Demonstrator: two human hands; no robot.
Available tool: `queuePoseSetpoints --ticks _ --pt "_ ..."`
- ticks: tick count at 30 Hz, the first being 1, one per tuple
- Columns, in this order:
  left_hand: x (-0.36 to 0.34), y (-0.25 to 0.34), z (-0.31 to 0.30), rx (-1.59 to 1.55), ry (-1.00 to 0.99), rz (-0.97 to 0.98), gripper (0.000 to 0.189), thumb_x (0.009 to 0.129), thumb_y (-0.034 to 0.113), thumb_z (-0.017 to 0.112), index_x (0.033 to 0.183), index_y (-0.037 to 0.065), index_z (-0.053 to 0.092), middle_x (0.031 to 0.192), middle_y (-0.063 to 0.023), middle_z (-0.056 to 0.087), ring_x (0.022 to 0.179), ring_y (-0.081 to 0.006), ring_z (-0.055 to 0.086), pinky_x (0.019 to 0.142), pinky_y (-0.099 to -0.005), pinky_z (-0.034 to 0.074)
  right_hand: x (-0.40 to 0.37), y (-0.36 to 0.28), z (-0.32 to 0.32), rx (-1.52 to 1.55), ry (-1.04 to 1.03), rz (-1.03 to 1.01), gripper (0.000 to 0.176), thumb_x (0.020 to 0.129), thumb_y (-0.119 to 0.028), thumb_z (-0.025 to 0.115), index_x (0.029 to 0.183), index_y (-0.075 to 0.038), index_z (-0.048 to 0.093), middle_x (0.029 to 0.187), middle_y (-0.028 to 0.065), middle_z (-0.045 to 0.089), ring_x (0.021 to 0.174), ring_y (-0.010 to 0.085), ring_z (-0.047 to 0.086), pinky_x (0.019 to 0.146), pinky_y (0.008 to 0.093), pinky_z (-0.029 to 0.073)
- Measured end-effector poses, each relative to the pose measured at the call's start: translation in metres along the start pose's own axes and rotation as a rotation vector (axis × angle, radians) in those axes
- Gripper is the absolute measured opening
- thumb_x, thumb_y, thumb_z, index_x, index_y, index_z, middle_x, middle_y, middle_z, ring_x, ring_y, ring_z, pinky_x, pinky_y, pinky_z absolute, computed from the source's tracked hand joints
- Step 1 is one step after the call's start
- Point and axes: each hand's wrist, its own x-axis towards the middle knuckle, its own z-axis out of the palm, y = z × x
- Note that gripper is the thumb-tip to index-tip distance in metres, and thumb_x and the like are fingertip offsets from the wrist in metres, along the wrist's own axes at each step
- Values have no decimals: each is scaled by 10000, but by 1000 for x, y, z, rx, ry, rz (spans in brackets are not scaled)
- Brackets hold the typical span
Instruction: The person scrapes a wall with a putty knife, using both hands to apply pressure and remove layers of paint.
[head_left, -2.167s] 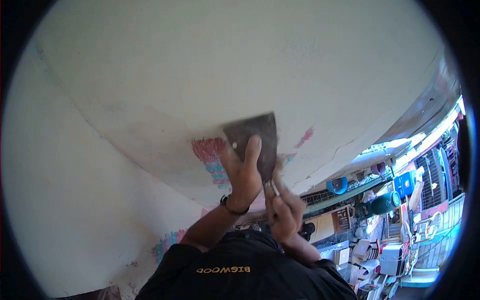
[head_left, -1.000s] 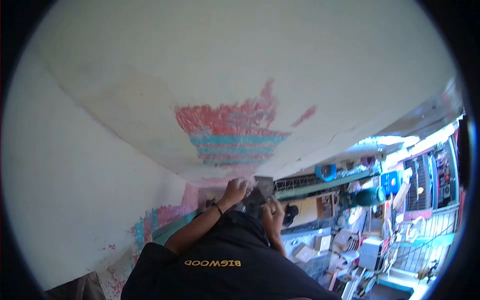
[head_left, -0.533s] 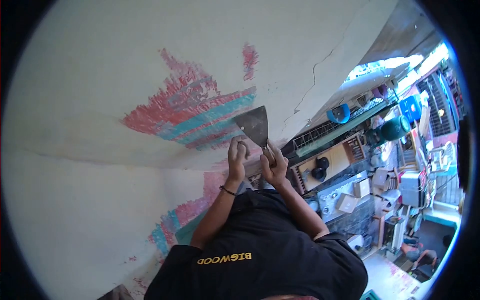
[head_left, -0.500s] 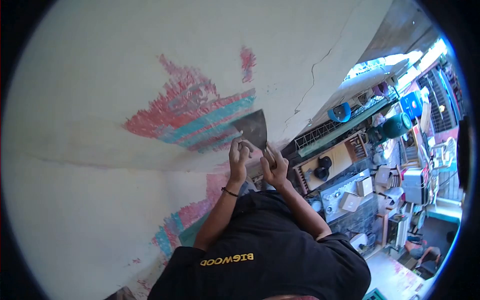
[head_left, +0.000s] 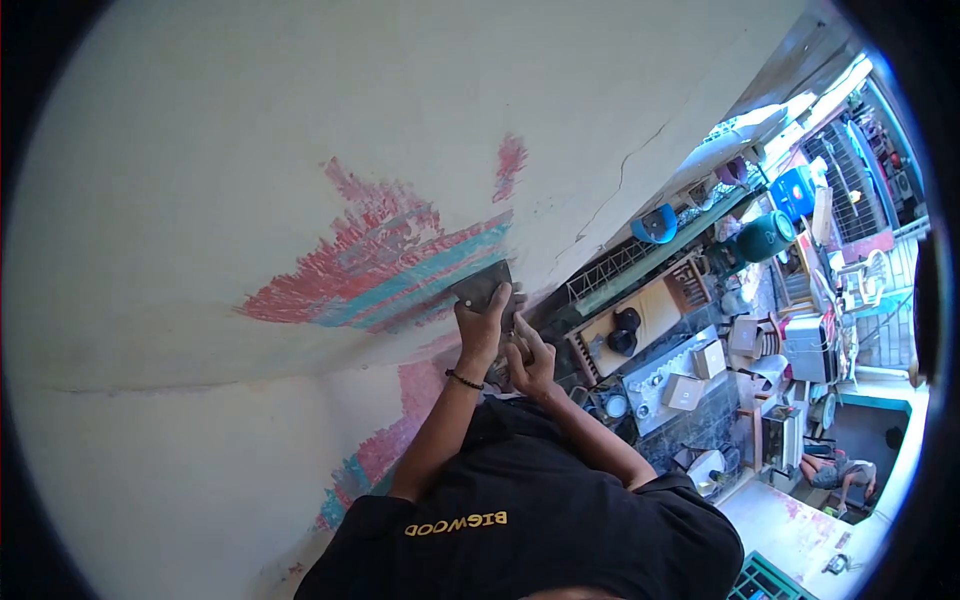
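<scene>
A putty knife [head_left: 466, 293] with a broad, dark metal blade is in front of the painted wall [head_left: 250, 170]. My left hand [head_left: 482, 328], with a dark beaded bracelet on its wrist, is closed around the blade, its thumb lying across the face. Just below and to the right, my right hand [head_left: 534, 366] is closed at the handle end, one finger stretched up along it. Most of the handle is hidden by the hands. Behind the blade, the wall carries a scraped patch [head_left: 400, 265] of red, pink and turquoise.
A crack [head_left: 622, 170] runs down the wall's right part. Far below on the right are a cushioned wooden bench [head_left: 640, 320], a low table with boxes [head_left: 684, 391], a green drum [head_left: 766, 237] and household items. A person [head_left: 848, 480] is at lower right.
My left hand has gone from curled fingers beside the blade to gripping over it. The putty knife and my right hand have shifted lower and left. The view has tilted slightly.
</scene>
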Motion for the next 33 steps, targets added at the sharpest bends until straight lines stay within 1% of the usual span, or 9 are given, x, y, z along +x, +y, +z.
queuePoseSetpoints --ticks 3,10,17,21,24,27,30,31,33 --pt "-4 18 17 -58 -2 32 194 900 114 706 942 -73 676 878 -115 718 738 -187 712 670 -292 596 10 16 3 -18 64 -136 468 888 -46 581 1321 120 519 655 97 575 577 97 554 607 255 473" --pt "3 12 22 -61 -8 12 198 943 114 650 940 -83 665 870 -141 712 723 -210 704 662 -317 593 9 20 7 27 70 -39 459 895 -33 598 1318 130 525 635 96 585 532 90 512 546 245 438" --pt "0 36 42 -186 -34 12 172 927 81 668 961 -84 629 884 -161 704 707 -224 701 637 -321 610 28 -6 -11 18 5 24 417 885 -28 609 1270 127 572 718 188 656 622 151 657 618 287 506" --pt "-1 1 31 -228 63 -52 209 926 114 686 961 -84 624 846 -151 701 671 -215 688 596 -317 585 18 24 -13 14 6 -95 401 876 -20 614 1250 122 587 729 194 658 586 223 665 601 296 508" --pt "-1 -2 33 -185 56 32 252 966 193 642 936 -57 635 817 -135 690 649 -197 673 580 -310 568 20 31 -17 57 7 -146 391 874 -19 623 1240 116 595 725 198 651 580 237 666 589 307 506" --pt "0 21 43 -132 101 42 260 972 211 632 915 -42 633 790 -119 681 632 -189 660 566 -307 554 37 1 -25 55 -122 -9 429 887 -30 596 1275 147 548 724 188 655 610 144 645 610 297 511" --pt "8 -12 30 -95 138 117 251 966 208 640 908 -35 624 769 -106 669 611 -181 644 550 -297 535 25 22 -22 5 -109 -69 424 877 -17 593 1264 151 553 707 196 637 585 146 625 594 299 502" --pt "3 -17 31 -102 159 95 241 964 201 642 915 -34 620 746 -97 658 592 -174 628 545 -292 522 22 26 -22 39 -63 -96 363 878 -18 626 1216 114 605 664 188 620 547 239 656 552 304 488" --pt "0 -15 32 -124 124 108 246 957 198 655 933 -44 613 791 -99 663 638 -170 636 562 -299 529 25 25 -24 81 -48 -120 357 881 -18 623 1212 114 607 665 182 622 538 214 651 541 298 484"
